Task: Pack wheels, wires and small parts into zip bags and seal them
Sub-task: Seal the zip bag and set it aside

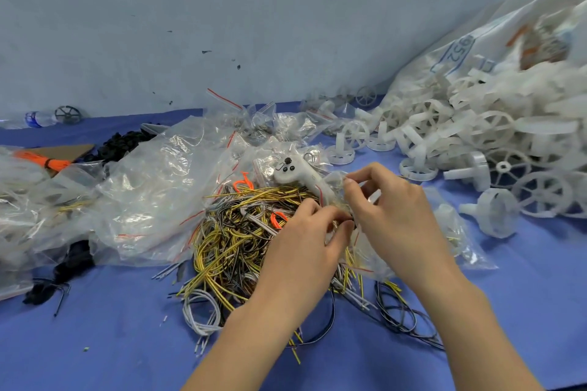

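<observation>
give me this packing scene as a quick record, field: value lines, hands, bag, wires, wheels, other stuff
surface: blue table
left hand: left hand pinches the small zip bag over the wire pile
right hand: right hand pinches the same bag from the right
wires: loose yellow, black and white wire pile, centre
wheels: white plastic wheels heaped at right, spilling from a large sack
bags: clear zip bags piled left of the wires
other: white controller behind the hands; orange ties far left
</observation>
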`<state>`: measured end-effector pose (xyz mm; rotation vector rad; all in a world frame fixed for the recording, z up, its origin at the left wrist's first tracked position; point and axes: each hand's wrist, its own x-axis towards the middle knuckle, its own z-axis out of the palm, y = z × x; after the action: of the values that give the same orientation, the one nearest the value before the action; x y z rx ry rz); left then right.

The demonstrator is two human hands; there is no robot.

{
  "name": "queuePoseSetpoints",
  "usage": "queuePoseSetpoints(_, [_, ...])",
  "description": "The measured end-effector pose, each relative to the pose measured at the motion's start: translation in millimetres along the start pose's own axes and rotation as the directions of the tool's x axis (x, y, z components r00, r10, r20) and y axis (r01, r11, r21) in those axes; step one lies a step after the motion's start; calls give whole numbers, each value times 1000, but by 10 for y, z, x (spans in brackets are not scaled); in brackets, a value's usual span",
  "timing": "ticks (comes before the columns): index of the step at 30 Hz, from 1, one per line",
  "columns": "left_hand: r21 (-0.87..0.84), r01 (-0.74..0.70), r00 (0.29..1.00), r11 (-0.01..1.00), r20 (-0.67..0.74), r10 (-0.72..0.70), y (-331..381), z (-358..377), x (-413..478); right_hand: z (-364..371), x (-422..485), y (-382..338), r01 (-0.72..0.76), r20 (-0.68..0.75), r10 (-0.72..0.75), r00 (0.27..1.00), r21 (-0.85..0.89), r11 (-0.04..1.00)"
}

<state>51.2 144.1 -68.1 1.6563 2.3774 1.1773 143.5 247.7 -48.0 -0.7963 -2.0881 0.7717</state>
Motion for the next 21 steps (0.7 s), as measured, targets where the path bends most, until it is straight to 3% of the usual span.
queuePoseSetpoints(5, [-68, -50, 998, 996, 45, 54, 45, 5, 6, 4, 0, 8, 4, -14, -4, 1000, 12, 1000])
queuePoseSetpoints(12, [-25, -11, 994, 1000, -104, 9, -104, -146, 51, -22, -13, 45, 13, -25, -12, 1000, 30, 999])
queuePoseSetpoints(17, [172, -67, 991, 983, 128, 45, -187, -165, 81, -58, -54, 55, 31, -7, -30, 1000, 68, 997])
queuePoseSetpoints(21, [407, -160, 983, 899, 150, 107, -236, -65, 127, -143, -154, 71, 67, 35, -73, 997, 133, 989])
